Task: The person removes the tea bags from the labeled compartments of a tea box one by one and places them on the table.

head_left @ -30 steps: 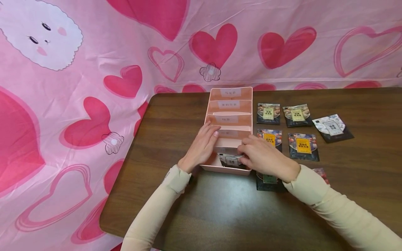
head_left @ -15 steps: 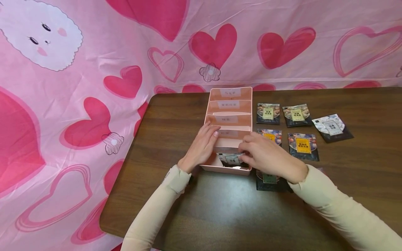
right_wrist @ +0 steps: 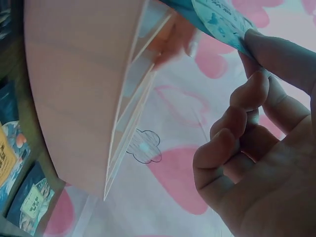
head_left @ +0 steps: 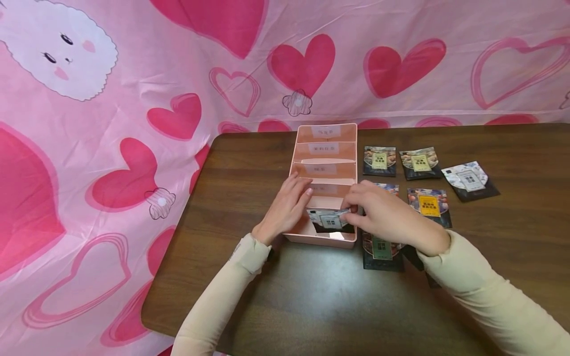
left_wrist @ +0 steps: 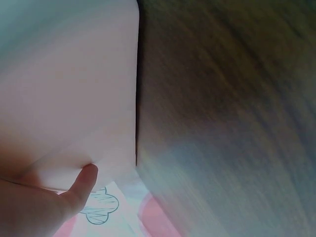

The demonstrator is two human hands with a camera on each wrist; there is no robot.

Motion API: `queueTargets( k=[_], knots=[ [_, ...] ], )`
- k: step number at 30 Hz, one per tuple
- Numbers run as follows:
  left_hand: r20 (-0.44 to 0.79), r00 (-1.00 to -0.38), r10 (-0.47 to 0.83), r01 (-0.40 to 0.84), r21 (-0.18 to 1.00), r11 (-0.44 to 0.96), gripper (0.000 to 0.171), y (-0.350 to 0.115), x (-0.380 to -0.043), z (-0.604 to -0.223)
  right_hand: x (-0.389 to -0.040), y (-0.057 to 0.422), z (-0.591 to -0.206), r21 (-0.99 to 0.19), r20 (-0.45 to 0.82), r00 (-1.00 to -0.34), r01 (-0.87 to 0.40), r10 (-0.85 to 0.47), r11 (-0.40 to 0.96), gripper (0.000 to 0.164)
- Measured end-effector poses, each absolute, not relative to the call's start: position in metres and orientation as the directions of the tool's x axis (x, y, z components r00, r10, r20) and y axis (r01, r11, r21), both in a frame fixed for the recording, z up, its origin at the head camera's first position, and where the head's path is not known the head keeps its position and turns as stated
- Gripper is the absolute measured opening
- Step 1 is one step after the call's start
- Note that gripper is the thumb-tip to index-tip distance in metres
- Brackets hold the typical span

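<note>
A pink divided box (head_left: 303,238) with paper labels on its inner faces stands on the table. My left hand (head_left: 285,210) holds its left wall; in the left wrist view a fingertip (left_wrist: 89,173) presses the outside of that wall. My right hand (head_left: 392,215) pinches the right edge of a grey-and-black tea sachet (head_left: 328,221). The sachet stands upright over the box's front compartment; whether its lower edge touches the floor I cannot tell. In the right wrist view thumb and forefinger meet on the sachet (right_wrist: 222,22), and the other fingers are curled.
Right of the box lie two green-label sachets (head_left: 379,161), a white-and-black sachet (head_left: 471,181), yellow-label sachets (head_left: 429,205) and a dark green-label sachet (head_left: 383,254). Some are partly hidden under my right arm. A heart-printed pink cloth (head_left: 249,59) hangs behind the brown table (head_left: 285,306).
My right hand has risen slightly with the sachet, lifting its lower edge so more of the compartment floor shows. The right forearm has shifted right. My left hand stays where it was.
</note>
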State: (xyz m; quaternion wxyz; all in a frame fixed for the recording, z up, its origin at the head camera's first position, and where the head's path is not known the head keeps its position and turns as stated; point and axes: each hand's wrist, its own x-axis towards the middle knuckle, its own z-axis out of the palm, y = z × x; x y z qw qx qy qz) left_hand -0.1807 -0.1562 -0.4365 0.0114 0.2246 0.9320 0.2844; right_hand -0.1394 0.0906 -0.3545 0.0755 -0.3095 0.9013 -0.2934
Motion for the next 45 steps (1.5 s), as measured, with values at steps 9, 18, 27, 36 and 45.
queueTargets(
  k=[9,18,27,36,45],
  knots=[
    [0.088,-0.901,0.426,0.402,0.542,0.738,0.050,-0.156,-0.181,-0.435,-0.142,0.098,-0.343,-0.608,0.152,-0.796,-0.543,-0.587,0.579,0.006],
    [0.100,-0.896,0.432,0.420,0.504,0.755,0.051,-0.156,-0.181,-0.435,-0.144,0.115,-0.337,-0.620,0.228,-0.820,-0.538,-0.526,0.570,0.009],
    [0.092,-0.895,0.436,0.420,0.503,0.755,0.051,-0.155,-0.182,-0.436,-0.143,0.137,-0.333,-0.707,0.158,-0.882,-0.415,-0.444,0.572,0.007],
    [0.092,-0.897,0.433,0.419,0.492,0.763,0.052,-0.154,-0.181,-0.436,-0.145,0.171,-0.340,-0.759,0.066,-0.935,-0.274,-0.349,0.591,0.010],
    [0.103,-0.897,0.430,0.422,0.492,0.762,0.052,-0.155,-0.181,-0.436,-0.146,0.220,-0.354,-0.700,-0.039,-0.972,-0.140,-0.233,0.700,0.016]
  ],
)
